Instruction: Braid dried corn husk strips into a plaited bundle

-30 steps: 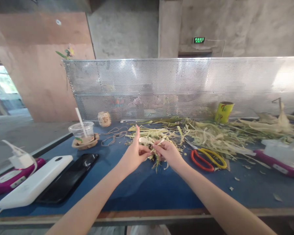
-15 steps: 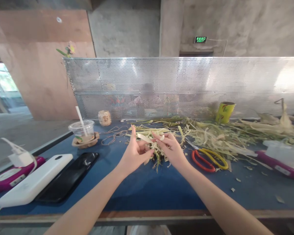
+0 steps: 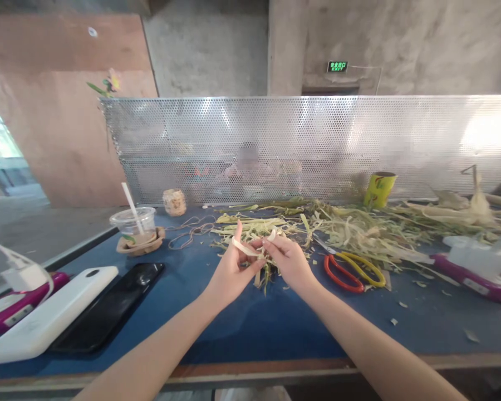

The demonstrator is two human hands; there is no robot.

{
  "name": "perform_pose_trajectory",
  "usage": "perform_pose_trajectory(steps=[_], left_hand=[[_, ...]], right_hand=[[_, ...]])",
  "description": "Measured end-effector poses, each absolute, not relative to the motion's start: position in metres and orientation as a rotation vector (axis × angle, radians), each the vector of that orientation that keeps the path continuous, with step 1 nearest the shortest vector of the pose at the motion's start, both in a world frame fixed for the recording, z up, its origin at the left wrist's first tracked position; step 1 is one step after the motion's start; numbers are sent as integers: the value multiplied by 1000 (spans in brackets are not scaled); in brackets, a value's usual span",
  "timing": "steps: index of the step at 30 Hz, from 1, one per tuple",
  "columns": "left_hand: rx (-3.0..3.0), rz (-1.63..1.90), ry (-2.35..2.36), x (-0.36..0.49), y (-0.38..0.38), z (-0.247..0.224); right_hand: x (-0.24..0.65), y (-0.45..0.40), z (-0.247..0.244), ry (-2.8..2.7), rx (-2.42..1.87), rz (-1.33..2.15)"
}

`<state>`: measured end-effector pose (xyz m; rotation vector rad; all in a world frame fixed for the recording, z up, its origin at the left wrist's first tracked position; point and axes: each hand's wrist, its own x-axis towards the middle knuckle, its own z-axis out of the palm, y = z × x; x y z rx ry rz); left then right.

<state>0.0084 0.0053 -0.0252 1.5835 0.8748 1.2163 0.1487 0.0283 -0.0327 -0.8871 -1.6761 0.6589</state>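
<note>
A pale, flat strip of plant fibre [image 3: 245, 248] runs between my two hands over the middle of the blue table. My left hand [image 3: 232, 270] pinches it between thumb and curled fingers, with the index finger pointing up. On the other end, my right hand [image 3: 289, 259] has thumb and fingertips pressed together on the strip. Beneath and behind the hands lies a loose heap of pale green plant strips [image 3: 259, 225]. Close to the right hand are scissors [image 3: 344, 271] with one red and one yellow handle.
At left are a plastic cup with a straw [image 3: 134, 223], a white power bank [image 3: 50, 314], a black phone [image 3: 111, 306] and a purple power strip [image 3: 25, 305]. A yellow-green roll [image 3: 379, 190] and dried husks [image 3: 455, 214] lie at the right. Perforated metal panels [image 3: 217, 128] stand behind.
My right hand has turned and its fingers have closed in nearer the left hand. The strip now curves more at the left hand. The whole view has shifted slightly.
</note>
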Motion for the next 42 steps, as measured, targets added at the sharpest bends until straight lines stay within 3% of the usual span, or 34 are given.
perform_pose_trajectory(steps=[11,19,26,29,37,42], left_hand=[[1422,1176,820,6,8,-22],[967,1334,747,0,15,-20],[885,1313,758,0,16,-21],[1000,1357,815,0,16,-20],[1528,1489,988,-5,11,-17],[1594,1525,1021,-4,11,-19]], right_hand=[[154,32,-35,-1712,-1036,836],[165,15,-30,-2007,-688,-563],[159,11,-30,-2069,-450,-795],[158,14,-31,-2031,-470,-568],[156,30,-39,-1634,-809,730],[151,29,-37,-1478,-868,919]])
